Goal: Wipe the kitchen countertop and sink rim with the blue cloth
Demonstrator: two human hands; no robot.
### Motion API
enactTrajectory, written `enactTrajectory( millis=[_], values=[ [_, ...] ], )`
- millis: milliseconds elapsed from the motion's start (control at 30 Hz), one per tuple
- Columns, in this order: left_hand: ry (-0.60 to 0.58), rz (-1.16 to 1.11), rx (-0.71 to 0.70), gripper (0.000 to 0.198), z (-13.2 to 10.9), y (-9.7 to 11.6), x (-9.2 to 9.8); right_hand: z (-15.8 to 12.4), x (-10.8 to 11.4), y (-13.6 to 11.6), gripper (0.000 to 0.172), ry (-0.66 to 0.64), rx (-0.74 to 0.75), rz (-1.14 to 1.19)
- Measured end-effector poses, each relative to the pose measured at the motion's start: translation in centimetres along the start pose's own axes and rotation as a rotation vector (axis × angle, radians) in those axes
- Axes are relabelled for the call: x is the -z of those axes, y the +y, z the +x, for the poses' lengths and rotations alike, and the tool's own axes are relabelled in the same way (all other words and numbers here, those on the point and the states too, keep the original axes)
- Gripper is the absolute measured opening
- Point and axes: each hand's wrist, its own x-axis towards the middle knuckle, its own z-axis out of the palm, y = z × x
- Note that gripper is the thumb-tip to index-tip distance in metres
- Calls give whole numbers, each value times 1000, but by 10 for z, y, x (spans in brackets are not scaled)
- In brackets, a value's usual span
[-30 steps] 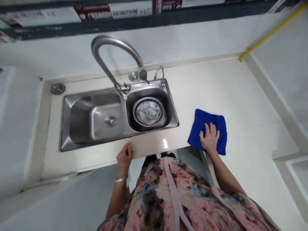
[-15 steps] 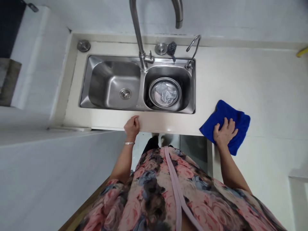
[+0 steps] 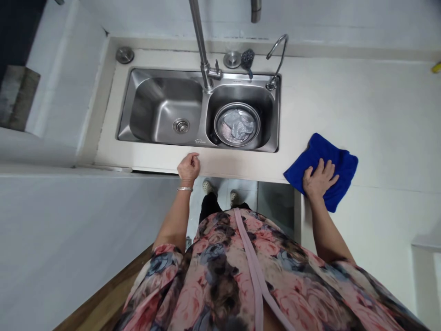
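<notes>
My right hand (image 3: 319, 178) lies flat on a blue cloth (image 3: 339, 168), its fingers spread. The cloth is on the white counter (image 3: 375, 115), right of the sink, with one corner reaching the counter's front edge. My left hand (image 3: 189, 167), with a bracelet at the wrist, rests at the front edge before the sink. Its fingers are curled in, and nothing shows in them. Just behind it is the steel double-bowl sink (image 3: 165, 110). In the right bowl sits a round metal strainer basin (image 3: 220, 131) with a crumpled translucent grey piece (image 3: 239, 125) inside.
A tall faucet (image 3: 200, 41) rises between the bowls, and a small curved tap (image 3: 284, 50) stands at the right rear corner. Behind the sink lie a dark scrubber (image 3: 247, 59) and metal drain covers (image 3: 124, 55). At the left, a white panel (image 3: 86, 220) borders my arm.
The view has shifted slightly, so the sink and counter sit higher in the picture and my feet show more. My hands and the cloth stay almost in place on the counter.
</notes>
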Motion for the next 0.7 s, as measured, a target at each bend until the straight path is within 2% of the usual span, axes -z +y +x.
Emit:
enactTrajectory(
  millis=[133, 233, 400, 567, 700],
  values=[
    [-34, -43, -56, 28, -3, -5, 0, -5, -1, -2, 67, -10, -22, 23],
    [-69, -109, -108, 27, -7, -10, 0, -13, -2, -24, 68, -5, -43, 11],
    [-91, -200, -123, 24, -11, -15, 0, -33, -5, -104, 68, -18, -58, 9],
    [-107, -312, -114, 22, -12, -17, 6, -58, -4, -189, 68, -59, 145, 57],
    [-135, -432, -74, 22, -13, -23, 16, -78, 0, -237, 68, -116, 274, 115]
  ],
)
